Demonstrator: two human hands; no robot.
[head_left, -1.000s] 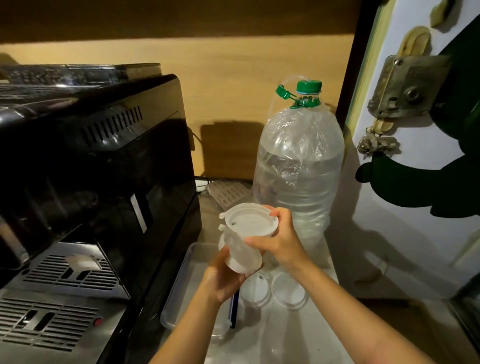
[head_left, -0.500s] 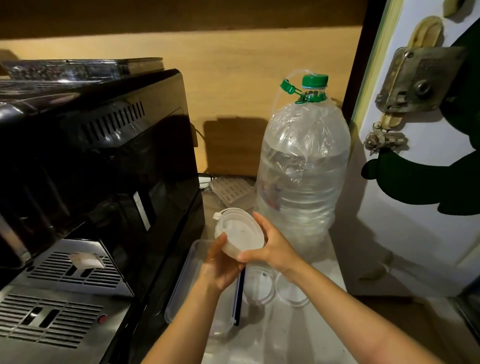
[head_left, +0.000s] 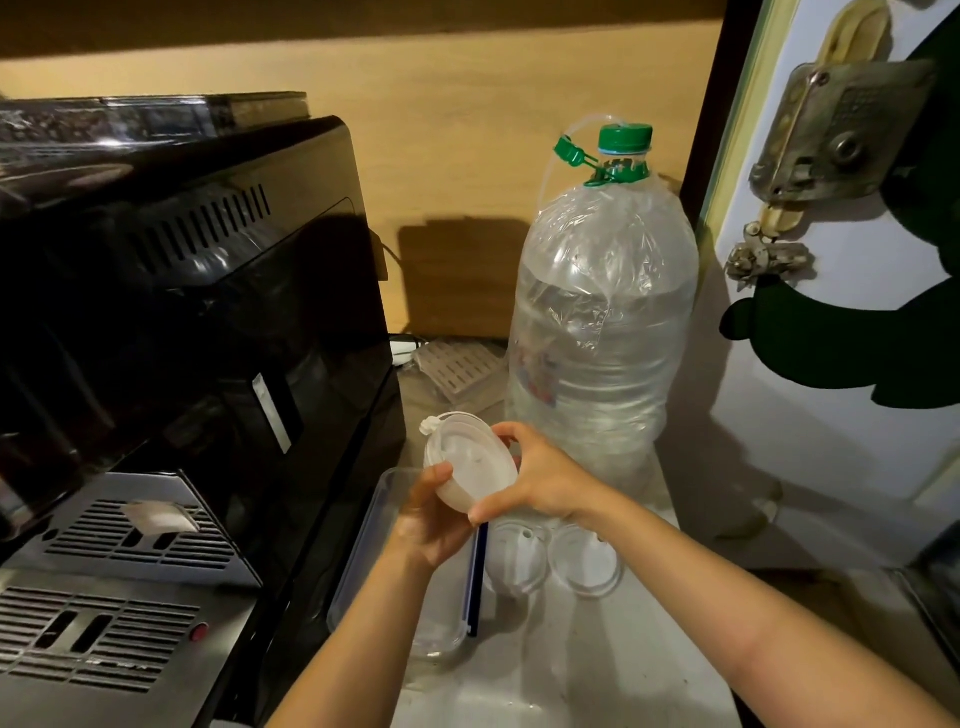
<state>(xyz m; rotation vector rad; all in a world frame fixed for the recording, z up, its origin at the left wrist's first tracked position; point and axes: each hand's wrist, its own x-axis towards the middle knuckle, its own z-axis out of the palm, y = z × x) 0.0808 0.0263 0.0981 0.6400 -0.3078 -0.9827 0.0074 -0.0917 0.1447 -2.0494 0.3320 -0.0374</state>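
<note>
A small translucent white plastic cup with its round lid (head_left: 470, 460) is held tilted above the counter, lid facing me. My left hand (head_left: 431, 519) grips the cup from below, thumb on its lower rim. My right hand (head_left: 540, 480) holds the lid's edge, fingers curled over the top and thumb at the bottom. A small tab sticks out at the lid's upper left. The cup's body is mostly hidden behind the lid and my hands.
A large clear water bottle (head_left: 602, 332) with a green cap stands behind. A black coffee machine (head_left: 182, 338) fills the left. On the white counter lie a clear rectangular tray (head_left: 374, 551) and two clear round lids (head_left: 584, 566). A white door (head_left: 831, 415) stands right.
The cup and lid have come down and tilted so the lid faces me. Both hands lowered with it and the lid now sits pressed onto the cup.
</note>
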